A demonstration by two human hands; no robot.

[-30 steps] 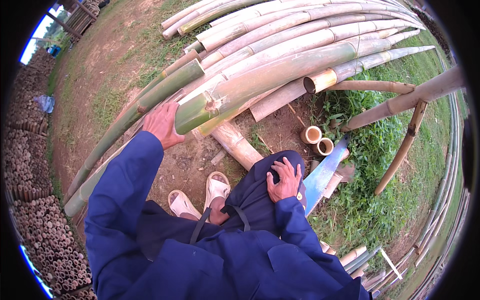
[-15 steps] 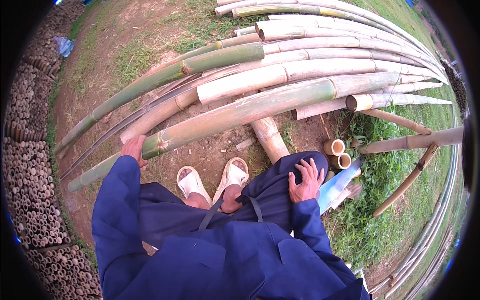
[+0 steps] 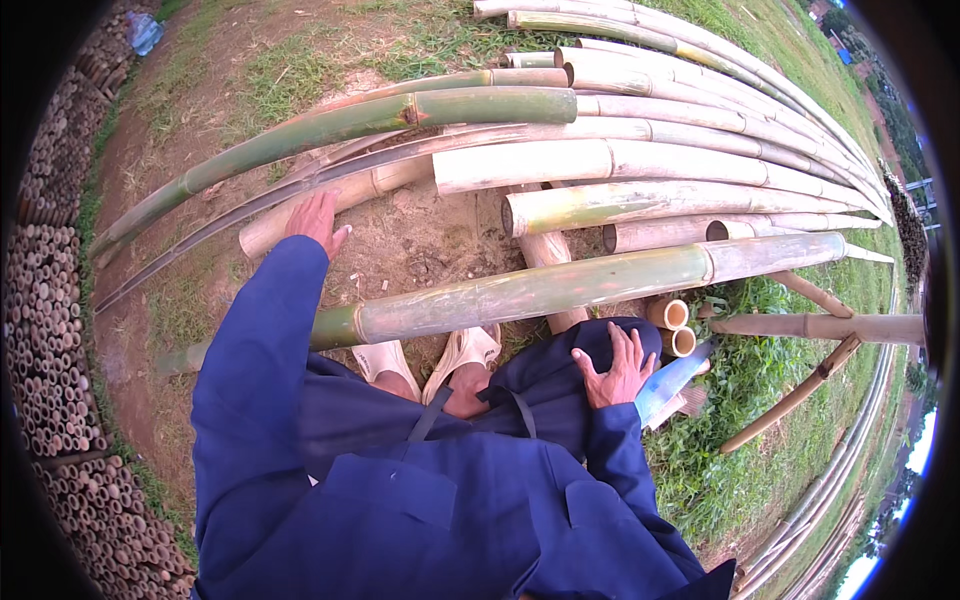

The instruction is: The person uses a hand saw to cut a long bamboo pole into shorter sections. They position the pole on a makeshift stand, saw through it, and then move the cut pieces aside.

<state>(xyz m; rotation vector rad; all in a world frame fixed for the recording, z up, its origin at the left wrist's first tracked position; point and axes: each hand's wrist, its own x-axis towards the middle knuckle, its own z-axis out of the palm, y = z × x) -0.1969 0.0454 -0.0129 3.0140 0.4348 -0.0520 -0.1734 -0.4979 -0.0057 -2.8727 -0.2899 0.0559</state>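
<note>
My left hand reaches out with fingers extended, at a pale bamboo pole on the ground; whether it touches the pole, I cannot tell. Nearer to me, a thick green-and-pale bamboo pole lies crosswise over the front of my sandals, its left part passing behind my left sleeve. My right hand rests on my right knee, fingers spread and holding nothing. Right of that knee is a blade-like bluish flat tool, partly hidden, beside two short cut bamboo pieces.
Several pale bamboo poles lie side by side ahead and to the right. A green pole crosses the far left. Bamboo supports stand at right over grass. Stacks of cut bamboo line the left edge.
My left hand has let go of the thick green-and-pale pole and moved farther forward. That pole now lies closer to me, over my sandals. My right hand stays on the knee.
</note>
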